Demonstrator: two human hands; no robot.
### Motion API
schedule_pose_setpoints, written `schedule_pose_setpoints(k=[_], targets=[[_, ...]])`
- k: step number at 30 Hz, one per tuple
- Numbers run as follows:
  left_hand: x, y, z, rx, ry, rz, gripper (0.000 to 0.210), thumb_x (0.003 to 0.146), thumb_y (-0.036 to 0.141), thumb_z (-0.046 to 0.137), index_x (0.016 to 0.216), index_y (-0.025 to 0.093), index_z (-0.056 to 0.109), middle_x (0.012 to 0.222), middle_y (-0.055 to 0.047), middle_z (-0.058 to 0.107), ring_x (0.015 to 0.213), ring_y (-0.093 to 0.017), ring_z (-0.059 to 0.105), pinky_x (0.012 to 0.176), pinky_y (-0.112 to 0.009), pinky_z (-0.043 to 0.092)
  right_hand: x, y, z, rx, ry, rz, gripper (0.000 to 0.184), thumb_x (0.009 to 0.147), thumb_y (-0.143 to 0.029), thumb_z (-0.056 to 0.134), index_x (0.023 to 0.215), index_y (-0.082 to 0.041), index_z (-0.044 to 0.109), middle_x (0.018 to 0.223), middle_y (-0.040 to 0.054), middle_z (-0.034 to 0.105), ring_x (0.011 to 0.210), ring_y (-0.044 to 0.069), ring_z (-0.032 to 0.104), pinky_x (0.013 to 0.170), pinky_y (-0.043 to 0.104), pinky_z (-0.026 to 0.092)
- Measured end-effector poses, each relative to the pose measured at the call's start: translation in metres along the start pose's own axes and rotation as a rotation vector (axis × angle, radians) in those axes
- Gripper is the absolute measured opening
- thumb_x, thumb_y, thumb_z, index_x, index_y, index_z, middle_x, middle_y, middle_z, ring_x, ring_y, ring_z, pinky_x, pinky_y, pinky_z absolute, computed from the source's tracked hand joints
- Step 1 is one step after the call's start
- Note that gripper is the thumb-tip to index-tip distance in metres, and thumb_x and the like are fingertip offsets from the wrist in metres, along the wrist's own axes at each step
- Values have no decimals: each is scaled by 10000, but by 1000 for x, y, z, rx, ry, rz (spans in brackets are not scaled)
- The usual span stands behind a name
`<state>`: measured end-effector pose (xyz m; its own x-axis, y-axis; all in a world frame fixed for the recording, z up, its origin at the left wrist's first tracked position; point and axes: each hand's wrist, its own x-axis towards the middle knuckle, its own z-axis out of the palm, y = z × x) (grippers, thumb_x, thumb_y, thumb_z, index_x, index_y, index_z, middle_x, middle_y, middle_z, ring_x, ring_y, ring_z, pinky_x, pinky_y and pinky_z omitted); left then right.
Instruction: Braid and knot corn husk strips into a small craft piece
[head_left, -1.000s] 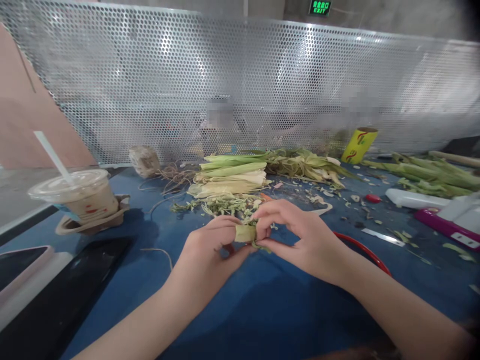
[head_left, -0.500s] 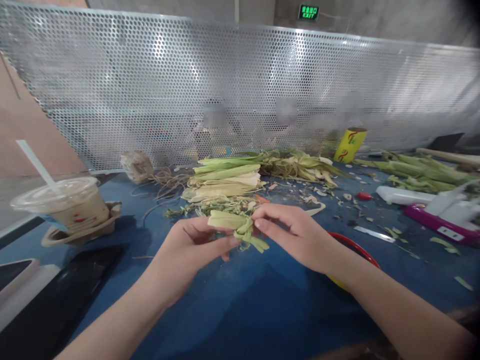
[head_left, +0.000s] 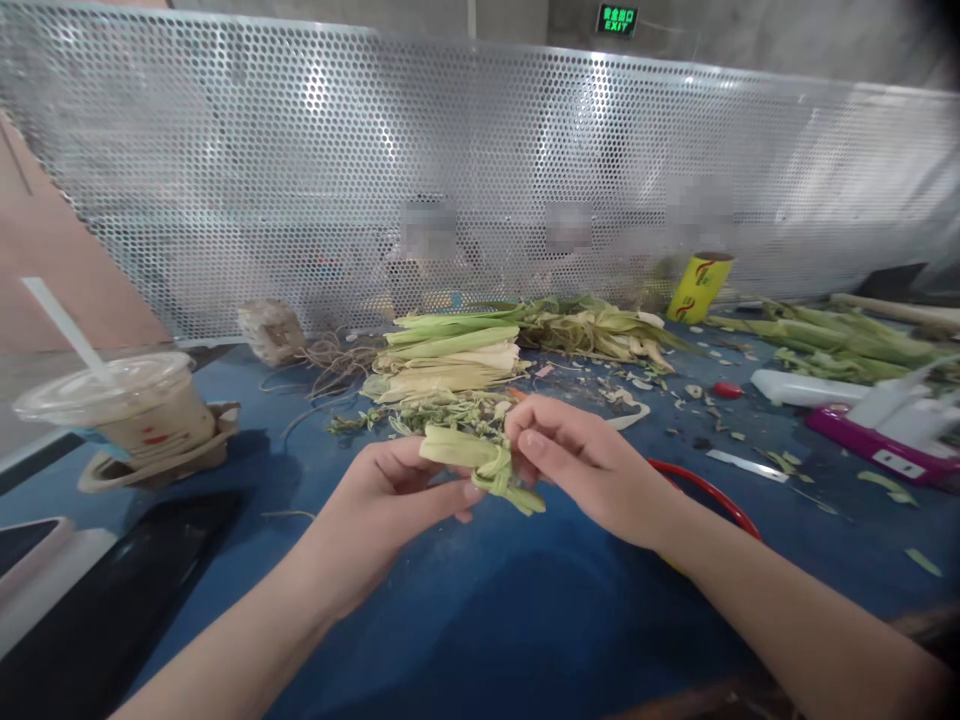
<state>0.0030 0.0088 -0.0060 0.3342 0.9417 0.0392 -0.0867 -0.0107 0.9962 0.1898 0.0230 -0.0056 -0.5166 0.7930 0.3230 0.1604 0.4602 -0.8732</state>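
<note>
Above the blue table [head_left: 480,610], a small bundle of pale green corn husk [head_left: 457,449] is held between my two hands. A knotted strip is wrapped round its middle, and a short end sticks out at the lower right. My left hand [head_left: 397,495] pinches the bundle from the left, thumb below and fingers partly behind it. At the knot, my right hand [head_left: 574,465] has its thumb and fingertips pressed together; the husk between them is mostly hidden. Just behind lies a stack of flat corn husks [head_left: 450,350], with dried greenery [head_left: 442,412] in front of it.
On the left are a lidded drink cup [head_left: 142,410] in a cardboard holder and a black tray-like object [head_left: 127,590]. Right of my hands lie a red-rimmed item [head_left: 712,490], a blade [head_left: 746,465] and a purple power strip [head_left: 885,445]. A perforated metal screen [head_left: 480,150] stands behind.
The husk bundle has turned a little, its knotted end now lower and further right. My right fingers have curled in closer at the knot. My left hand keeps its grip.
</note>
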Motion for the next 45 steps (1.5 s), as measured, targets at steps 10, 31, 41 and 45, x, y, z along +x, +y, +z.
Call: schedule_pose_setpoints(k=[10,31,41,45], targets=[[0,2,7,-2,9,-82,308,633,104,702,884,204,554,684,48,643,612,-75,577,587,-173,453,7,16,2,410,-47,77,223,855,-233,481,643,-164,473,547,-62,427,493,52,377,503,197,301],[-1,2,5,182,75,28,369,672,188,674,992,196,491,773,-3,656,678,-128,612,655,-247,486,6,15,4,356,-8,132,391,713,-322,674,977,-215,407,716,-43,506,586,78,464,545,214,381],[-3,1,2,383,-7,70,416,683,289,672,1063,235,511,945,-38,602,758,-151,590,619,-238,485,4,15,6,21,51,33,495,713,-224,648,1128,-212,378,640,-75,446,602,88,494,593,228,414],[-2,-2,6,516,122,41,303,651,356,684,896,195,608,849,-42,644,754,-197,610,617,-268,491,-1,13,13,-88,-7,-33,593,740,-148,589,1241,-243,287,731,-47,534,661,98,512,665,253,430]])
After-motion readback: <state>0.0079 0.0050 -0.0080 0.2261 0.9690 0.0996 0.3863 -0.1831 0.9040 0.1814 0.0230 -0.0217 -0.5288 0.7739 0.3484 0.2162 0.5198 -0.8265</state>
